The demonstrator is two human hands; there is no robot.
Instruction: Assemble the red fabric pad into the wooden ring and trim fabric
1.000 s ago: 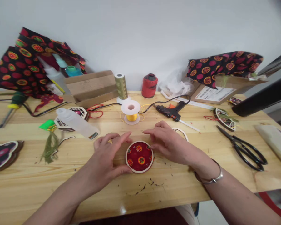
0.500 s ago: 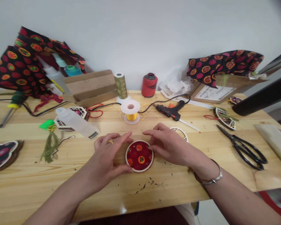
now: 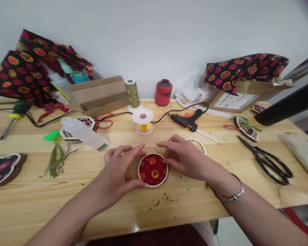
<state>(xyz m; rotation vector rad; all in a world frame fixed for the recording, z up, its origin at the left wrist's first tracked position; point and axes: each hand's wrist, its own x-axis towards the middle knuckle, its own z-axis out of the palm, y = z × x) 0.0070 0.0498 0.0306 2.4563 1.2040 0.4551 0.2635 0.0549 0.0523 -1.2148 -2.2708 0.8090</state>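
Left hand (image 3: 119,171): wide, thumb touching fabric disc (image 3: 146,177)
Right hand (image 3: 182,158): narrower, at disc's rim
Disc: between them, near desk (image 3: 115,213) front edge

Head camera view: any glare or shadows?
Head view: a glare spot near the front edge of the table; soft shadow on the wall beside the left patterned cloth; a dark upper-right corner; the round fabric piece looks clear.

The round piece (image 3: 152,167) is matt printed cloth within a smooth, pale, wood-like rim. The surface (image 3: 113,218) is smooth, grained wood, glossy near its front edge. The lying bottle (image 3: 84,134) is cloudy plastic, the bag (image 3: 191,93) thin crinkled plastic, the long box (image 3: 100,94) matt cardboard. The bangle (image 3: 234,197) is shiny metal.
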